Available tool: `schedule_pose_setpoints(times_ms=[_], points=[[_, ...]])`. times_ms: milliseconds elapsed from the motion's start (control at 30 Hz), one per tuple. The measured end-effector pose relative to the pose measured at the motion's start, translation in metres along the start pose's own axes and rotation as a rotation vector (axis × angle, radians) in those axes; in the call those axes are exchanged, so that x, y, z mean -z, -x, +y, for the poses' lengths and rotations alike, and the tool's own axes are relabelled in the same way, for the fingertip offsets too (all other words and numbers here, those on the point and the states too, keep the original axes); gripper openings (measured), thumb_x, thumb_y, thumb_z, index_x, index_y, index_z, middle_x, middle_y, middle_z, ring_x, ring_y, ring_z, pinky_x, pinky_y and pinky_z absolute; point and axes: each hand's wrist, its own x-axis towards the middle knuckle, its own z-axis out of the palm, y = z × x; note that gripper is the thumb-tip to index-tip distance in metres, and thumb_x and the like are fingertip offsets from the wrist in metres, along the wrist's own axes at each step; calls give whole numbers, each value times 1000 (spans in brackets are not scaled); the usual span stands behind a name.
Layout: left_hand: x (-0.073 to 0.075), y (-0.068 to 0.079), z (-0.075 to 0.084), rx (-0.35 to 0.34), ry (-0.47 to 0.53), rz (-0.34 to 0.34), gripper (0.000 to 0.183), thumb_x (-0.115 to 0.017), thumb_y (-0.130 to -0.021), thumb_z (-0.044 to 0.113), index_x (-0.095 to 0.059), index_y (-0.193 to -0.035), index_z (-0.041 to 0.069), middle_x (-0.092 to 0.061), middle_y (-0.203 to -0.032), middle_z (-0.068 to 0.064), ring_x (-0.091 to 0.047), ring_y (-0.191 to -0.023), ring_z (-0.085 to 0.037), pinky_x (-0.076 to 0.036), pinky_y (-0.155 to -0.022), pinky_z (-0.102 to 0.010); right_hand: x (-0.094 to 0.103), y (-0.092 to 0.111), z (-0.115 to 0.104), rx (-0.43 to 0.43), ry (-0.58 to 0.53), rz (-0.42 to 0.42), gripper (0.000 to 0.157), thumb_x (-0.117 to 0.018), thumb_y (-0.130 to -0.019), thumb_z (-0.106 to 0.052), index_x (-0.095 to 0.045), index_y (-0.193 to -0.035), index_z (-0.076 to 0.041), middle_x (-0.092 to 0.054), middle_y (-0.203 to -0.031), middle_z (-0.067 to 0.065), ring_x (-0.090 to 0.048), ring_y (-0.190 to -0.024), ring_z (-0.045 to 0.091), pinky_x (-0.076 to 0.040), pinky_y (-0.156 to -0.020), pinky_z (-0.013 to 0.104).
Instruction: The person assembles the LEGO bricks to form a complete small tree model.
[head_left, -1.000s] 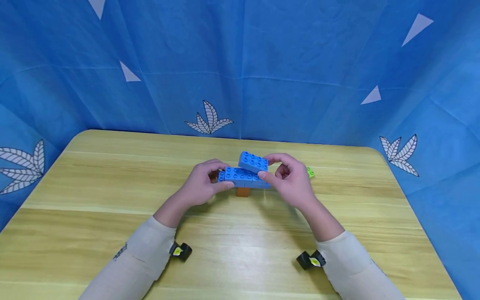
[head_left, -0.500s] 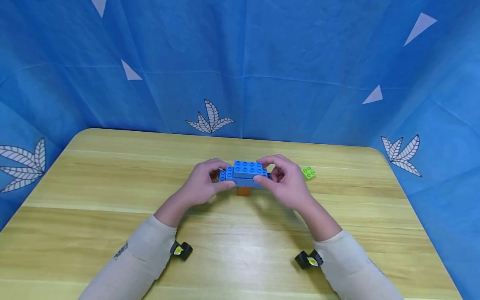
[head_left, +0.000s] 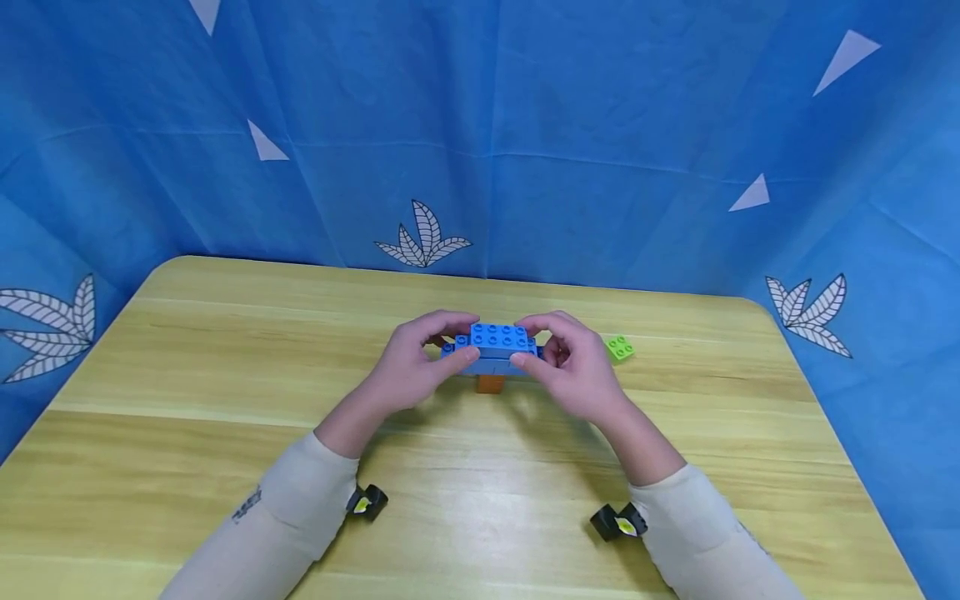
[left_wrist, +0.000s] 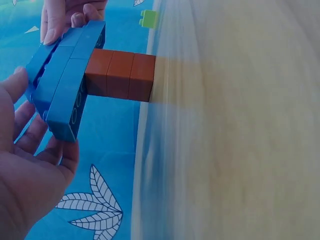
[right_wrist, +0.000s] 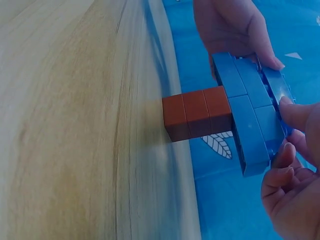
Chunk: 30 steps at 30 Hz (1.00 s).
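Both hands are on a top blue toy brick (head_left: 498,337) in the middle of the head view. The left hand (head_left: 411,367) pinches its left end between thumb and fingers. At the other end, the right hand (head_left: 576,368) pinches it the same way. Beneath lie two layers of blue bricks (left_wrist: 64,80), the lower one longer. A narrow dark gap shows between the top brick and the layer below in both wrist views. The blue layers rest on an upright column of three orange-brown bricks (right_wrist: 197,114), standing on the table. Fingers hide parts of the blue ends.
A small lime-green brick (head_left: 619,348) lies on the wooden table (head_left: 480,500), just right of the right hand. Behind the table's far edge hangs a blue curtain (head_left: 480,100) with leaf and triangle prints. Black wrist devices (head_left: 619,523) are worn at both sleeves.
The top blue brick, earlier tilted in the right hand, now lies level along the layers below. The left hand has moved up from the lower layer's end to the top brick.
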Motion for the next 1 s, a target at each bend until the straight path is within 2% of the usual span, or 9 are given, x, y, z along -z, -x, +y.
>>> schedule_pose_setpoints(times_ms=[133, 300, 800, 1000], points=[[-2, 0, 1, -27, -15, 21, 33, -72, -95, 20, -66, -126, 9, -67, -113, 3, -59, -101, -16, -49, -85, -47, -1, 1, 1, -1, -11, -9, 30, -77, -90, -13, -69, -118, -14, -59, -102, 2, -45, -60, 22, -36, -49, 28], [-2, -1, 1, -74, -55, 12, 31, -73, -94, 19, -67, -123, 9, -66, -112, 3, -59, -99, -15, -51, -84, -45, -1, 2, 3, -5, -36, -11, 30, -76, -90, -11, -68, -119, -14, -59, -104, 3, -44, -60, 23, -35, -49, 28], [0, -2, 1, -146, -129, 13, 32, -75, -92, 19, -68, -120, 6, -67, -110, 1, -59, -93, -15, -53, -80, -41, -4, 2, 3, 21, -37, 18, 30, -77, -90, -11, -70, -119, -13, -58, -99, 2, -43, -60, 22, -36, -49, 28], [0, -3, 3, -150, -196, 2, 32, -74, -93, 23, -67, -120, 7, -66, -108, 1, -57, -92, -16, -52, -80, -34, -5, 2, 3, 52, -18, 35, 29, -78, -88, -11, -71, -116, -13, -59, -100, -1, -44, -59, 21, -35, -49, 28]])
